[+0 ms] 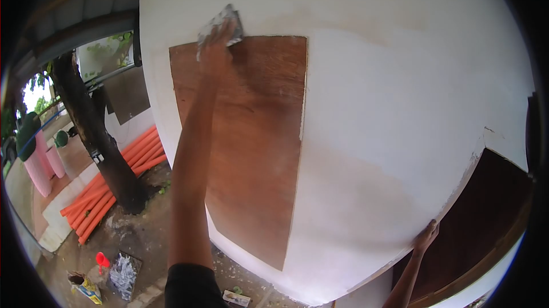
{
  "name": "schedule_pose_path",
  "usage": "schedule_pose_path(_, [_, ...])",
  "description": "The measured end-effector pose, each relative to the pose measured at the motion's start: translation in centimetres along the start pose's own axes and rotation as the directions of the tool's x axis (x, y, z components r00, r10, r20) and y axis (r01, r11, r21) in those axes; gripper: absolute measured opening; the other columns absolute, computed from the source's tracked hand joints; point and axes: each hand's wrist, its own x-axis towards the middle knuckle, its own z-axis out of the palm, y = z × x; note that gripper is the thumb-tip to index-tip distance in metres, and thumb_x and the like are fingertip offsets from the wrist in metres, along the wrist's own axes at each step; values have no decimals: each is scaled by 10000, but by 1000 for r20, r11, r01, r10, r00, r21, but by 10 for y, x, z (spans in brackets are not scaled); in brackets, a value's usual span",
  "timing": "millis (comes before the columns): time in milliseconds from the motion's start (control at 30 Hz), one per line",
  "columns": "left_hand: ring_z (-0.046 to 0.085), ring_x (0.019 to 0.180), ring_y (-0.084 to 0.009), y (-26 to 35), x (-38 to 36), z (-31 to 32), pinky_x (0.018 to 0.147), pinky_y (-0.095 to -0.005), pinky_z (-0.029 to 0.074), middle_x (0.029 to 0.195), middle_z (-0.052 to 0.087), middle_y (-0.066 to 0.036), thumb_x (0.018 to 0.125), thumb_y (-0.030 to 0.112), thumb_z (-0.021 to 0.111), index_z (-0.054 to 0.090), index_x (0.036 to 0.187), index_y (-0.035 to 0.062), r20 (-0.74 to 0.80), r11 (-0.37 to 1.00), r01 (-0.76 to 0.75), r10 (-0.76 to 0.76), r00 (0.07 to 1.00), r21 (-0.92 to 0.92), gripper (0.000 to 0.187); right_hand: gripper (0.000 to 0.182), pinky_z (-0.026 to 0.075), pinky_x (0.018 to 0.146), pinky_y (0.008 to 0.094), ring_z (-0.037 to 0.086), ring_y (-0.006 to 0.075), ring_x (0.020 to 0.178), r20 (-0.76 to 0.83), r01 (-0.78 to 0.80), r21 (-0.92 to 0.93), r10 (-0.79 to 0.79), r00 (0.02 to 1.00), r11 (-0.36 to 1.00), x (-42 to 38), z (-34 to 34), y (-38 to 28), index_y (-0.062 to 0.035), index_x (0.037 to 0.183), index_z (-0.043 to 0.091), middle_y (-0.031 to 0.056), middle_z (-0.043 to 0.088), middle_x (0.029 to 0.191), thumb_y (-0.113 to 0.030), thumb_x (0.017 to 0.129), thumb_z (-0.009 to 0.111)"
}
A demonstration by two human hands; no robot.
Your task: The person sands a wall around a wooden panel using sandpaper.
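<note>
My left hand [218, 42], smeared by motion, is raised against the white wall [366, 96] at the upper left. Its fingers are closed on a grey, whitish-smeared flat tool [234, 30], whose exact kind is hard to tell. The tool lies at the top edge of a reddish-brown wooden panel [257, 136] set in the wall. At the lower right, my right hand [426, 236] grips the wall's edge beside a dark opening [480, 222], fingers bent round it.
A tree trunk [94, 130] stands at the left, by stacked orange pipes [100, 202]. On the ground lie a red scoop [102, 260], a white-smeared board [123, 275], an open bag [86, 287] and a small pale block [236, 298]. Pink objects [39, 165] stand farther left.
</note>
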Motion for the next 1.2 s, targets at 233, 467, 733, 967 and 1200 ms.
schedule_pose_path(233, [536,1318,-376,27,2,-14,1046,-497,500,1539,482,-111,831,-77,476,394,1555,214,26,998,29,-27,999,-56,785,734,475,788,361,563,199,898,-56,3,27,-2,998,1000,-1,1,8,81,1148,581,110,623,991,-632,1015,473])
schedule_pose_path(467, [464,1376,-433,-55,27,34,1151,-488,412,1625,347,-135,790,-112,455,325,1585,176,279,841,496,-434,856,-214,856,721,480,749,351,569,184,875,-156,13,-12,-15,988,1000,3,-2,11,73,1124,581,96,618,971,-631,1017,468])
schedule_pose_path(733, [350,1470,-409,23,2,0,1200,-532,332,1649,311,-96,828,-112,472,282,1606,219,117,981,101,-82,990,-168,866,762,481,759,356,571,189,872,31,-7,5,7,1000,1000,5,-18,23,76,1135,585,96,620,978,-665,999,472])
schedule_pose_path(967, [348,1470,-417,99,12,-29,1198,-547,336,1640,343,-54,867,-108,456,325,1590,214,158,983,-12,41,987,-182,802,860,468,851,351,564,190,978,5,-74,77,73,997,994,-1,-5,9,80,1316,521,98,622,1080,-694,943,562])
schedule_pose_path(1200, [398,1431,-443,110,37,-9,1167,-576,361,1599,416,-67,854,-137,510,399,1559,208,108,933,203,-179,978,-297,793,751,458,788,320,559,169,895,-8,66,52,-66,998,996,-6,13,-23,93,1205,571,84,629,998,-627,999,512])
